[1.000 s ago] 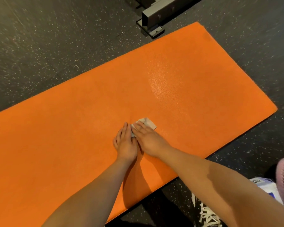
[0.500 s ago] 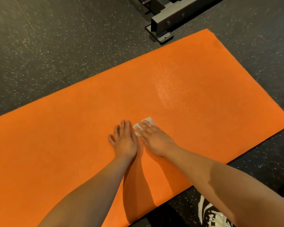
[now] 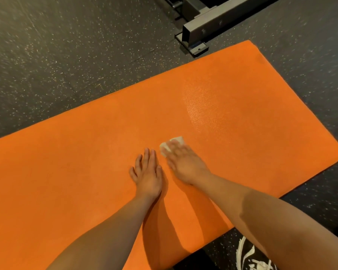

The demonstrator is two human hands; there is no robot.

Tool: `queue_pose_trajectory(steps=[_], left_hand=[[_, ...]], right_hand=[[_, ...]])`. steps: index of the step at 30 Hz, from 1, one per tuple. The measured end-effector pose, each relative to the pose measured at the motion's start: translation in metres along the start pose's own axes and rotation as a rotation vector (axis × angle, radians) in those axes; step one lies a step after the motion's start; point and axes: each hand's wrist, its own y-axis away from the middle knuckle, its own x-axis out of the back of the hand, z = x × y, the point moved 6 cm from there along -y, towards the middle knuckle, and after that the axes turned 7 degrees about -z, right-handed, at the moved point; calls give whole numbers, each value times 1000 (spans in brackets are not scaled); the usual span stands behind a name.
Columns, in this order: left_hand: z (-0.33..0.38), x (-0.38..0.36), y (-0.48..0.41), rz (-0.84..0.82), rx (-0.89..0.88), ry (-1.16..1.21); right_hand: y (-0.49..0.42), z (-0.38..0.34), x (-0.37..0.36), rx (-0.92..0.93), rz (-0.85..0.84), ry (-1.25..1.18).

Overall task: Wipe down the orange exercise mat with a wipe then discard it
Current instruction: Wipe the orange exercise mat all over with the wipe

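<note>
The orange exercise mat (image 3: 242,98) lies flat on the dark speckled floor and fills most of the view. A small folded white wipe (image 3: 177,140) lies near the mat's middle. My right hand (image 3: 183,164) presses flat on the wipe with straight fingers, blurred by motion; only the wipe's far edge shows beyond the fingertips. My left hand (image 3: 147,172) rests flat on the mat just left of the right hand, fingers straight and apart from the wipe. A shiny patch (image 3: 199,110) marks the mat beyond the wipe.
A grey metal equipment frame (image 3: 205,26) with a foot plate stands on the floor just past the mat's far edge. A black-and-white shoe (image 3: 250,258) shows at the bottom right, beside the mat's near edge. Dark speckled rubber floor (image 3: 66,55) surrounds the mat.
My left hand has come off the wipe and lies flat a little to its left. My right hand keeps pressing the wipe, sliding it slightly. The view has tilted toward the frame.
</note>
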Motion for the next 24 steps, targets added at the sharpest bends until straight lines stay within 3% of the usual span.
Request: queue_pose_trajectory(steps=[3, 5, 7, 10, 14, 16, 21, 24], left_hand=[[0, 0, -1, -12, 6, -37], [1, 0, 0, -14, 13, -32], [3, 3, 1, 19, 30, -26], [8, 16, -7, 112, 72, 4], [15, 24, -28, 117, 74, 1], [14, 20, -37, 65, 82, -33], [9, 16, -40, 38, 60, -18], [8, 19, -41, 39, 44, 46]], right_hand=[[0, 46, 18, -341, 87, -97], [-3, 43, 19, -407, 90, -166], [-9, 18, 13, -364, 69, -174], [-17, -20, 4, -121, 17, -116], [-17, -16, 2, 29, -4, -17], [-20, 3, 9, -23, 38, 12], [-33, 50, 35, -426, 157, -209], [-41, 16, 27, -328, 130, -229]])
